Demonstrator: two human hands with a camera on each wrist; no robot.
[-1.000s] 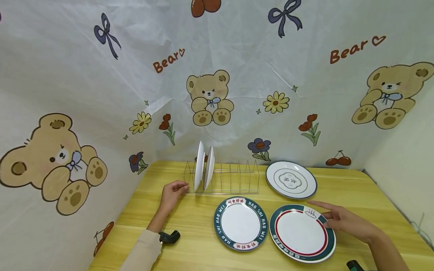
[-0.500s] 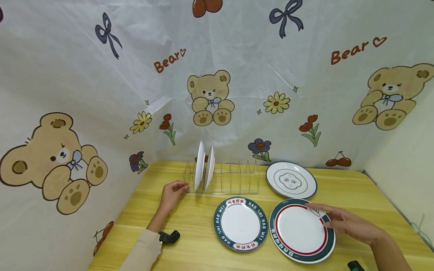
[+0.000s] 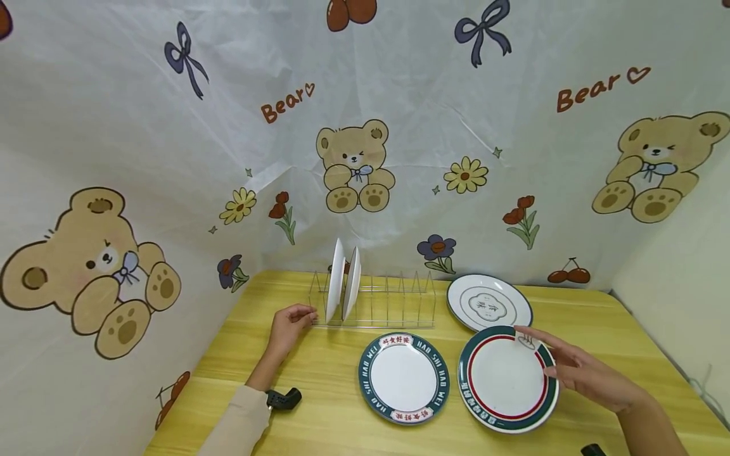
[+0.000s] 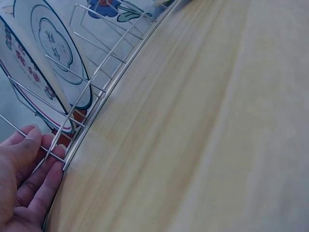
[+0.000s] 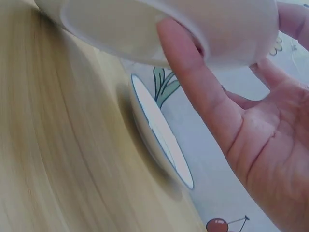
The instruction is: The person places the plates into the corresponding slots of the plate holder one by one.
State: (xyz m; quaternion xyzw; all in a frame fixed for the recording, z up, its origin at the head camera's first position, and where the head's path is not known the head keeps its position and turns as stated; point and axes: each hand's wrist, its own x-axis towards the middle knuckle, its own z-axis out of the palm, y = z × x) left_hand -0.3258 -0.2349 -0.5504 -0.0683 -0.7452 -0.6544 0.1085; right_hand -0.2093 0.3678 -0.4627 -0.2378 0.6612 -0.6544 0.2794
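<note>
My left hand (image 3: 292,328) pinches the left end of a wire dish rack (image 3: 393,327); in the left wrist view its thumb and fingers (image 4: 41,191) close on the end wires. Two white plates stand upright in the rack, one with small red flowers (image 4: 29,67) and one with grey characters (image 4: 55,46). On the right, my right hand (image 3: 590,373) grips the rim of a green-rimmed plate with a red ring (image 3: 504,377). This plate is raised off the table and tilted; the right wrist view shows its pale underside (image 5: 111,29) with a finger beneath.
A smaller green-rimmed plate (image 3: 403,380) lies flat left of the held one. Behind the held plate lies a white plate with a thin dark rim (image 3: 490,304), partly covered by it. A bear-printed cloth (image 3: 410,126) hangs behind the wooden table (image 3: 331,405).
My right hand has raised the red-ringed plate, its far edge coming up first, and it now overlaps the white plate behind. The left hand stays on the rack.
</note>
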